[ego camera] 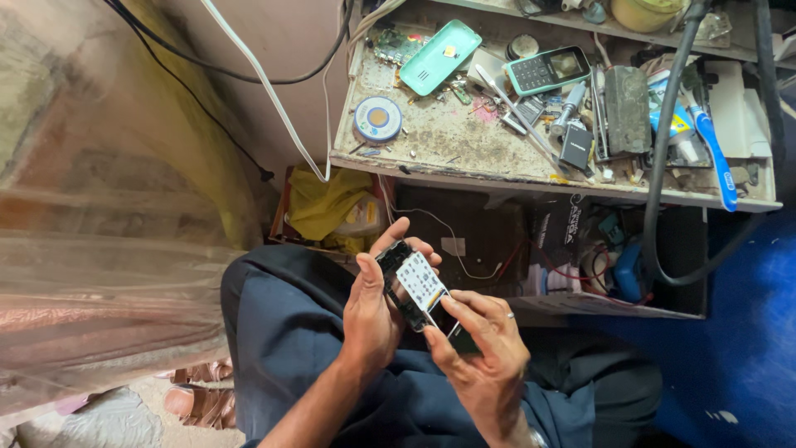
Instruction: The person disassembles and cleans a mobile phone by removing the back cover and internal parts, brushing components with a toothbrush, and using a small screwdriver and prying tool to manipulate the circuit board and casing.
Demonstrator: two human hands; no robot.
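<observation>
Hands on an opened phone, held over the lap.

Left hand (375, 309) clamps the opened phone (417, 286) along its upper-left side, thumb on the near edge, fingers curled behind. Right hand (483, 347) pinches the lower-right end, fingertips closed on it, ring on one finger. Long axis runs diagonally, from upper left down to lower right; white keypad sheet faces up. Phone sits between both hands, above dark trousers (290, 332). Beyond: workbench (431, 137) bearing a round blue-and-white tin (378, 119), a green rectangular phone cover (439, 56), a green keypad phone (548, 70), a blue toothbrush (716, 158). Yellow cloth (325, 203) below the bench.
</observation>
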